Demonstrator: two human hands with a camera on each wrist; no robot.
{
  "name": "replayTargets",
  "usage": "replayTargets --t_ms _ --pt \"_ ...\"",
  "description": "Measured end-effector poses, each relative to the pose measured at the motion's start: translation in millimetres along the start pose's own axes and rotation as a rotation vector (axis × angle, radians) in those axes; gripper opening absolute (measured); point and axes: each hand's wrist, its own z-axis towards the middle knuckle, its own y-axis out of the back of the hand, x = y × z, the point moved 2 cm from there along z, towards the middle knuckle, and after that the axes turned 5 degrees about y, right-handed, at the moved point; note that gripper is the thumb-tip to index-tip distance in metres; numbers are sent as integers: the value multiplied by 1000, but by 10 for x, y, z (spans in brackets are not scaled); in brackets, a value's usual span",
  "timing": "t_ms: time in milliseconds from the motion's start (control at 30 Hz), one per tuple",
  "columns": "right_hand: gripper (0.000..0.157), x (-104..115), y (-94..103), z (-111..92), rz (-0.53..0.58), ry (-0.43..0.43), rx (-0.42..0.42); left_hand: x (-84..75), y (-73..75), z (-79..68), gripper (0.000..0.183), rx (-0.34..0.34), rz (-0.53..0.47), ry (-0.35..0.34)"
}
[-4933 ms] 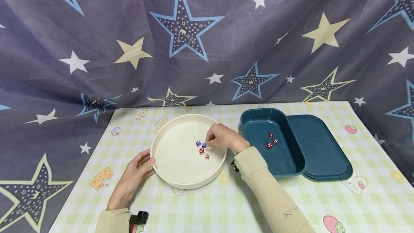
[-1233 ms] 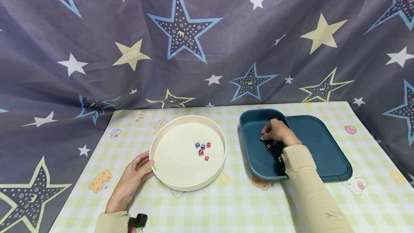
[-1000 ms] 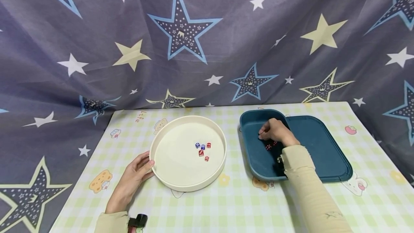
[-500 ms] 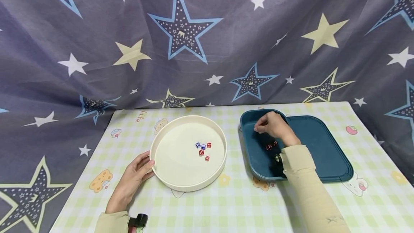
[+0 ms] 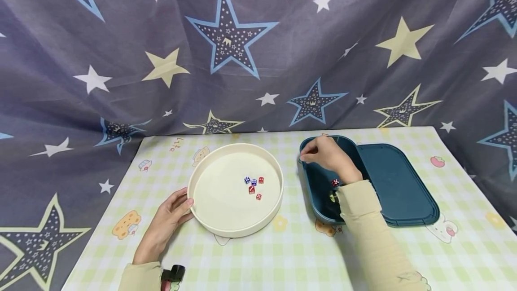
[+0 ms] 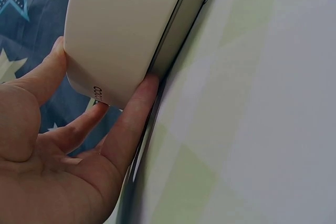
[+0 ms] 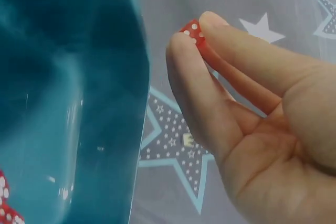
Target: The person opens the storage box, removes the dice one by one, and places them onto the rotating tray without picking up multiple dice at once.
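In the right wrist view a small red die [image 7: 194,32] with white pips is pinched between the thumb and fingertips of my right hand [image 5: 329,156]. That hand is over the left edge of the dark teal rectangular box [image 5: 317,194]. Inside the box, red dice [image 5: 335,182] show beside the forearm; the sleeve hides part of the floor. My left hand [image 5: 169,215] grips the round cream tray [image 5: 236,231] at its left side, thumb at the rim and fingers low on the wall. Blue dice [image 5: 253,182] and red dice [image 5: 259,196] lie together right of the tray's middle.
The matching teal lid [image 5: 400,187] lies against the box's right side. A green-checked cloth [image 5: 250,264] with cartoon prints covers the table. A grey star-patterned curtain [image 5: 282,57] hangs behind the back edge. Each wrist wears a small black camera [image 5: 173,273].
My right hand has placed a red die in the tray, reached into the box, and risen leftward to its edge with another red die. My left hand stays on the tray.
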Motion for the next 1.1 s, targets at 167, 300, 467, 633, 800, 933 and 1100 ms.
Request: replayTargets --t_ms 167,300,467,633,800,933,1100 --pt "10 100 -89 51 22 8 11 24 15 11 64 -7 9 0" --pt "9 185 -147 100 30 28 23 27 13 14 64 -4 5 -6" --pt "6 284 -258 157 24 77 60 29 16 17 65 -8 4 -1" --pt "5 358 -385 188 36 117 91 28 13 19 65 -4 -3 2" --pt "4 427 -511 199 42 129 135 24 7 16 65 0 -5 0" --pt "4 444 -602 206 46 132 135 21 5 10 64 0 -1 1" --pt "3 455 -726 213 58 140 137 14 6 11 64 2 4 -8"
